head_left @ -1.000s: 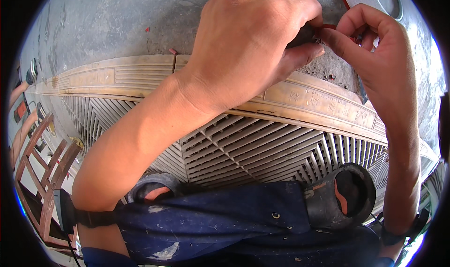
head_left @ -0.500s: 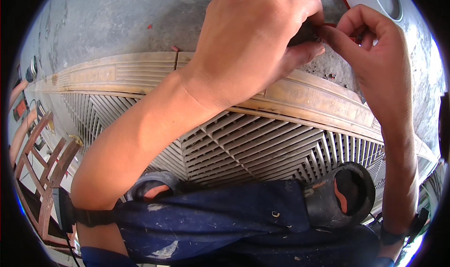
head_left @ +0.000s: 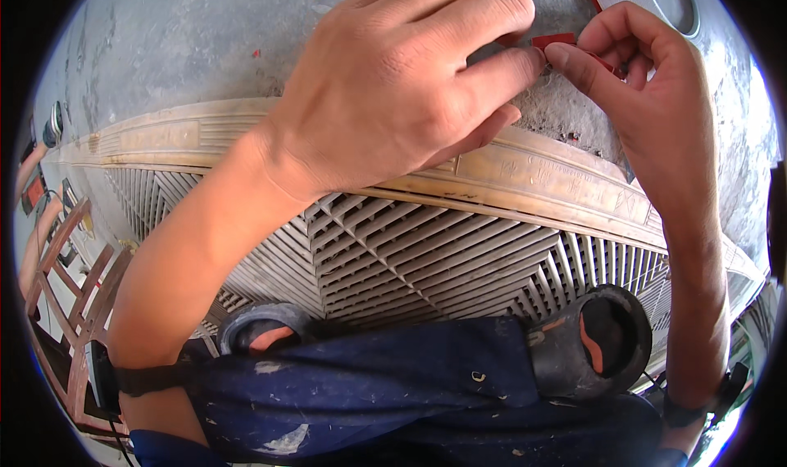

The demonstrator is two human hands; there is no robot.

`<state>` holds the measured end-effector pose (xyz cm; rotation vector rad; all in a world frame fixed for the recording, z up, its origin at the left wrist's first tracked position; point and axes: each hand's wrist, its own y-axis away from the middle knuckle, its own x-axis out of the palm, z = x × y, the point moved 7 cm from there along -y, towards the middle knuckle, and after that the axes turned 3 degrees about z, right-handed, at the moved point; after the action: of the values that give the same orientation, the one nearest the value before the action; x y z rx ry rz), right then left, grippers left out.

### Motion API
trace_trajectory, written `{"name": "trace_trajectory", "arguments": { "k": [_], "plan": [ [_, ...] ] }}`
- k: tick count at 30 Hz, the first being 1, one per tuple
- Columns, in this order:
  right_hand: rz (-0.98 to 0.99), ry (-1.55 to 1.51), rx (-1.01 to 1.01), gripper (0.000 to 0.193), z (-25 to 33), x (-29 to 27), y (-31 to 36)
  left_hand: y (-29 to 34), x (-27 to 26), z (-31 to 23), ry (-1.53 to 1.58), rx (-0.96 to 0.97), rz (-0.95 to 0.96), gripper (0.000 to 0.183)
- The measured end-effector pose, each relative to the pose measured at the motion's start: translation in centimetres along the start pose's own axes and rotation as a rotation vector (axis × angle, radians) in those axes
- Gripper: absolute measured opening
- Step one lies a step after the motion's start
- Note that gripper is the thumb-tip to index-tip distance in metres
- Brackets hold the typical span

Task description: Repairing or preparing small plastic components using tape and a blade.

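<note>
A small flat red strip (head_left: 555, 40) is pinched between thumb and forefinger of my right hand (head_left: 656, 98), at the upper right. More red shows under that hand's curled fingers, partly hidden. My left hand (head_left: 402, 94) hovers back-up over the edge of the floor matting, its fingers apart and bent. One of its fingertips is by my right thumb and the strip's lower edge; whether it touches I cannot tell. Nothing shows in the left fingers, though the palm is hidden.
Slatted matting (head_left: 426, 262) with a tan edging strip (head_left: 525, 180) borders the grey floor (head_left: 180, 57). A red-edged grey object with a ring (head_left: 656, 0) lies at upper right. At left stand a brown wooden frame (head_left: 82, 303) and another person's shoe (head_left: 54, 124). My sandal (head_left: 590, 340) is below.
My left hand has moved left, and its closed fingers have spread apart. The red strip is now more visible in my right hand, which has barely moved.
</note>
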<state>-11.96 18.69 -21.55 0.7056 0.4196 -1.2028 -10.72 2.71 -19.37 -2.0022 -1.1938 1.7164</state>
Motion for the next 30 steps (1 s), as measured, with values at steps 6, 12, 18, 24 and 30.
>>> {"name": "trace_trajectory", "arguments": {
  "k": [6,12,18,24,30],
  "plan": [
    [0.004,-0.007,0.037,0.019,0.0,-0.4,0.0,0.2,0.7,-0.4,-0.115,0.054,0.016,0.011],
    [0.084,0.003,0.041,0.015,-0.9,-0.7,-0.3,1.3,1.5,-0.5,-0.232,0.084,0.091,0.013],
    [0.194,-0.071,0.073,0.013,3.0,-1.5,-0.4,0.3,1.4,-0.8,-0.233,-0.004,0.081,0.012],
    [0.144,-0.035,0.052,0.011,-0.9,-0.6,-0.4,1.3,1.8,-0.6,-0.17,0.064,0.094,0.013],
    [0.103,0.028,0.084,0.009,-0.6,-1.2,-0.1,1.1,1.8,-0.6,-0.077,-0.01,0.089,0.02]
  ]
}}
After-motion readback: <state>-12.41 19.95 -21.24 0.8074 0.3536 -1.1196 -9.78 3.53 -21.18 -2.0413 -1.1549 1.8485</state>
